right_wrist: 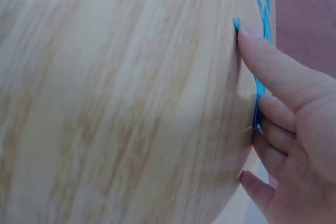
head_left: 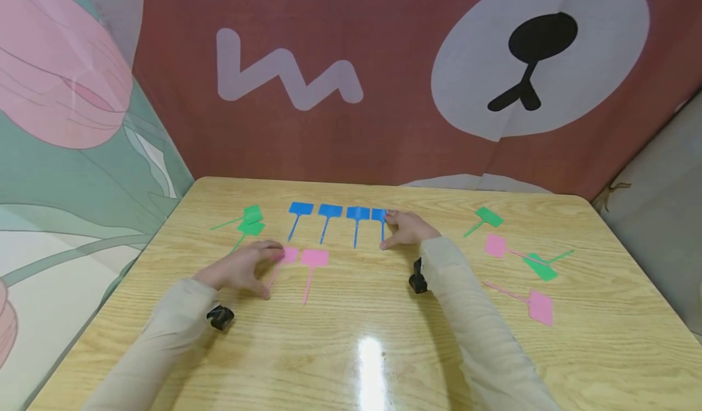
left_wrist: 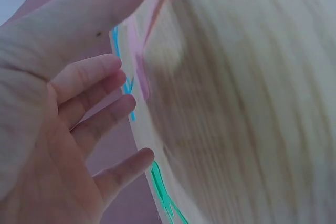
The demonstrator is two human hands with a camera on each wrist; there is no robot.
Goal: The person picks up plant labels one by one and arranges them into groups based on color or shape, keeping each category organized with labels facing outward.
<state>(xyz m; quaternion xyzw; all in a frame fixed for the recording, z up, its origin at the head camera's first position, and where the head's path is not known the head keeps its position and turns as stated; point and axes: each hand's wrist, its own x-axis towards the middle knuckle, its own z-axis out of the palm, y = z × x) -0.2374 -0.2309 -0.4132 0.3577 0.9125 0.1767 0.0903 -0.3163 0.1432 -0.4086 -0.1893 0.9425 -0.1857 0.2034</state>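
Observation:
Four flat blue plant labels [head_left: 331,210], each a rectangular head on a thin stem, lie in a row with stems towards me. My right hand [head_left: 411,228] is over the rightmost blue label [head_left: 378,214]. Its fingers touch the head, and in the right wrist view the thumb [right_wrist: 265,59] lies at the stem's tip. Nearer to me, my left hand [head_left: 241,268] is spread over a pink label [head_left: 290,254], fingertips at its head and thumb by the stem's end. A second pink label [head_left: 315,257] lies just right of it, stem towards me.
Two overlapping green labels [head_left: 253,213] lie at the back left of the wooden table [head_left: 307,356]. Scattered on the right are a green label [head_left: 489,217], a pink label [head_left: 495,246] whose stem meets another green label [head_left: 540,268], and a nearer pink label [head_left: 541,307]. A printed cloth [head_left: 395,142] hangs behind.

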